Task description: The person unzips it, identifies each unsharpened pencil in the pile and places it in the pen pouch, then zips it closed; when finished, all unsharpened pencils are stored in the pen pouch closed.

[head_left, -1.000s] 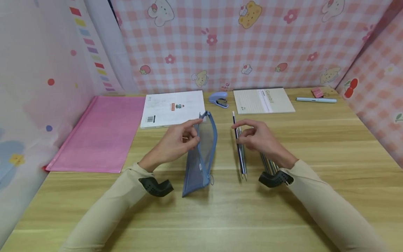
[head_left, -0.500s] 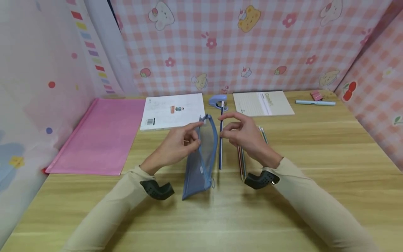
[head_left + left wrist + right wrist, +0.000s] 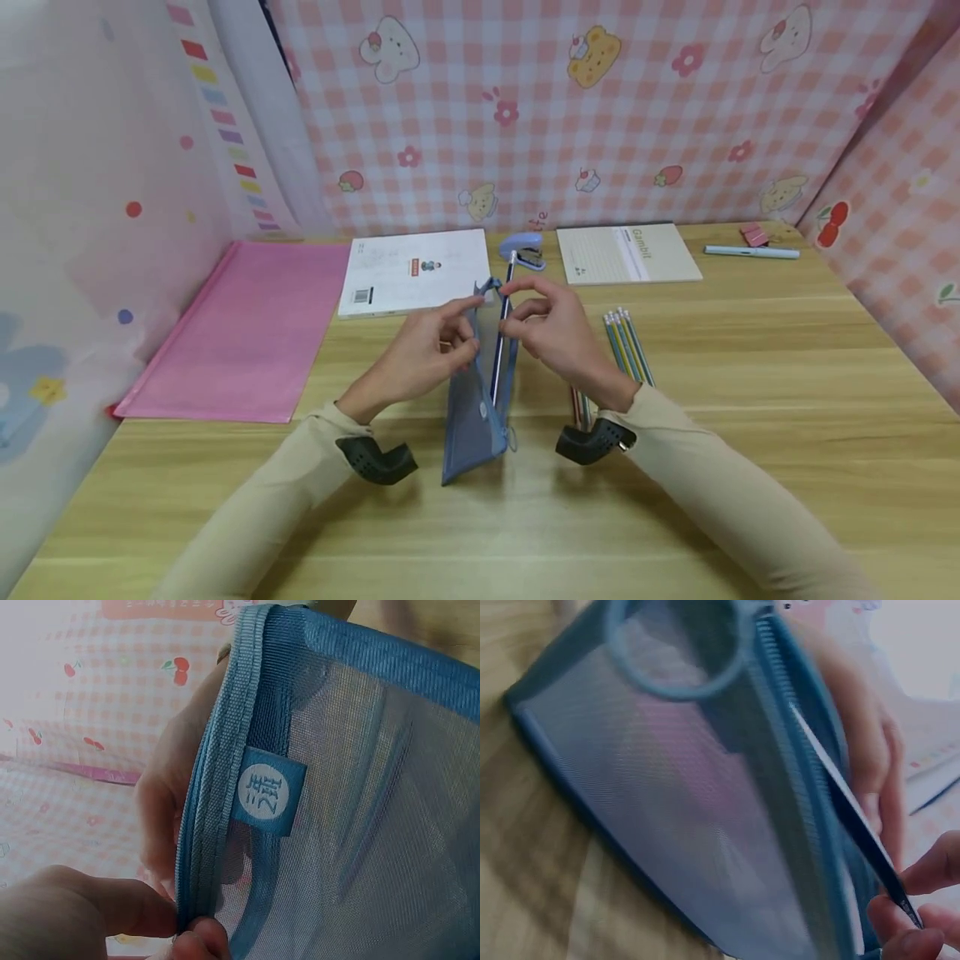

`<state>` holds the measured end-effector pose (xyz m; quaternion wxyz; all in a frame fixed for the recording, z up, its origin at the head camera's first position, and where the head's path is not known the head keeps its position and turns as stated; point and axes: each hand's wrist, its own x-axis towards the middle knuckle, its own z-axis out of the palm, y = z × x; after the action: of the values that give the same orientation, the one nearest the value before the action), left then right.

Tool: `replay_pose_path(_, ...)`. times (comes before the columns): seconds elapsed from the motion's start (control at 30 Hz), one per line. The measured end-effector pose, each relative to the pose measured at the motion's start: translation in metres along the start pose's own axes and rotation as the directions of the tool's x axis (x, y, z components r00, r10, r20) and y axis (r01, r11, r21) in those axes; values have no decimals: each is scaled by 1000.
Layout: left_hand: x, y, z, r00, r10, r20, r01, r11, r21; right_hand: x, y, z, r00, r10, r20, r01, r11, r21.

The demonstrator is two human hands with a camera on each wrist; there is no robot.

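Observation:
A blue mesh zipper pencil pouch (image 3: 468, 433) stands unzipped in the middle of the table. My left hand (image 3: 420, 350) pinches the pouch's left upper edge; in the left wrist view, thumb and finger meet on the zipper band (image 3: 225, 750). Between the thumb and fingertips of my right hand (image 3: 551, 329) is a dark blue pencil (image 3: 497, 367), slanted with its white end upward. Its lower part lies within the pouch's mouth, and the right wrist view shows the pencil (image 3: 855, 825) along the inner side of the zipper teeth. Mesh partly hides its lower tip.
Several striped pencils (image 3: 628, 346) lie right of my right hand, with more pencils (image 3: 579, 407) partly under that wrist. Behind are a white book (image 3: 416, 267), a purple stapler (image 3: 520, 242), a notepad (image 3: 626, 254), a light blue pen (image 3: 752, 252) and a pink clip (image 3: 754, 235). A pink folder (image 3: 240, 333) lies left.
My right hand has lifted the dark blue pencil from the others and carried it left into the pouch's mouth. My left hand has kept its pinch on the pouch edge.

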<state>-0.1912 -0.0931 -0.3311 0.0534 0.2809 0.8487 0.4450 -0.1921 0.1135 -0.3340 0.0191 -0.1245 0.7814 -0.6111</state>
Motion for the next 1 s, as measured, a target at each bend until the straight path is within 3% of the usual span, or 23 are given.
replay_pose_path(0.1,-1,0,0,1000,-3,-19,3,1000,-1,-2,-1,5,999,-43,2,43,992,-117)
replay_pose_path(0.23,-3,-1,-3,999,-6,-49,6,1000,0,-8,-4,13,996,-83,41,91,948,-305)
replay_pose_path(0.47,-6,-3,-5,999,-17,-50,17,1000,4,-12,-13,22,989,-2,148,73,876,-477)
replay_pose_path(0.6,-8,-4,-5,999,-17,-44,18,1000,3,-13,-13,23,983,13,183,85,853,-515)
replay_pose_path(0.7,-8,-4,-6,999,-12,-46,13,1000,7,-14,-12,20,983,-30,179,118,857,-502)
replay_pose_path(0.9,-7,-4,-7,999,-11,-48,11,1000,5,-17,-14,0,985,-147,92,173,889,-424)
replay_pose_path(1.0,-6,-4,-7,999,-14,-47,14,1000,2,-17,-11,-18,981,-192,35,188,881,-435)
